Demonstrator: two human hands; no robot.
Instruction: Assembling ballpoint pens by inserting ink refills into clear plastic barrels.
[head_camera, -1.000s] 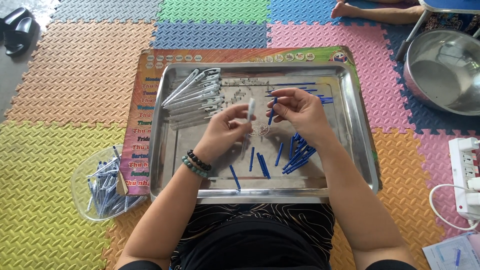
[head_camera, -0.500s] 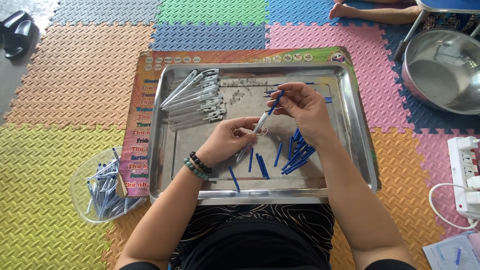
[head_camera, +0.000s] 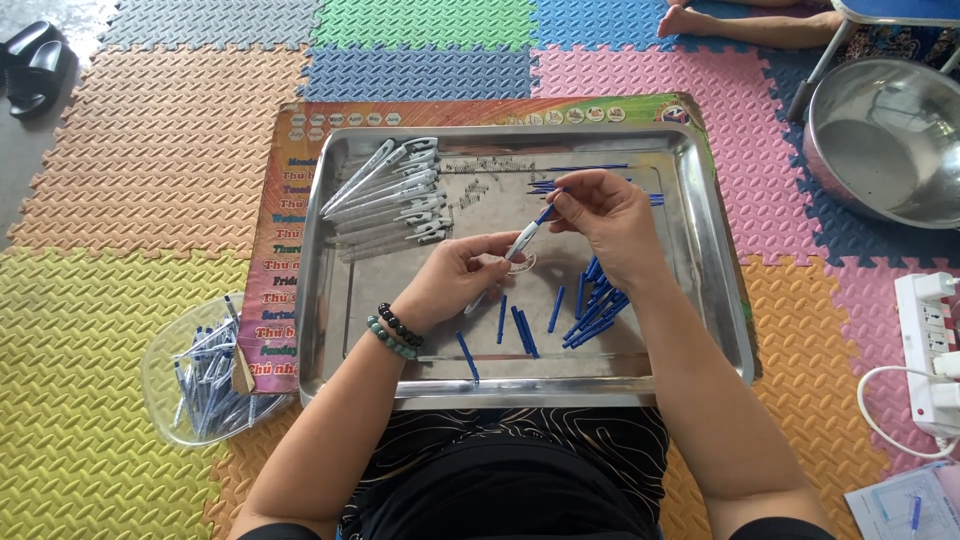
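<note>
Two hands work above the steel tray (head_camera: 330, 300): the left hand (head_camera: 462, 275) grasps a white pen barrel (head_camera: 520, 243), the right hand (head_camera: 605, 215) pinches its blue tip, probably needing careful straight pushing.

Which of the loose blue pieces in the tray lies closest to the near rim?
The lone blue piece just right of the left hand's beaded wrist, angled toward the near rim of the tray. The others lie farther up, mostly clustered under the right hand.

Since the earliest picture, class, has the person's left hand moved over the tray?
Yes. The left hand has moved toward the tray's near rim, away from the stack of white pen barrels. It holds a pen with the right hand.
</note>
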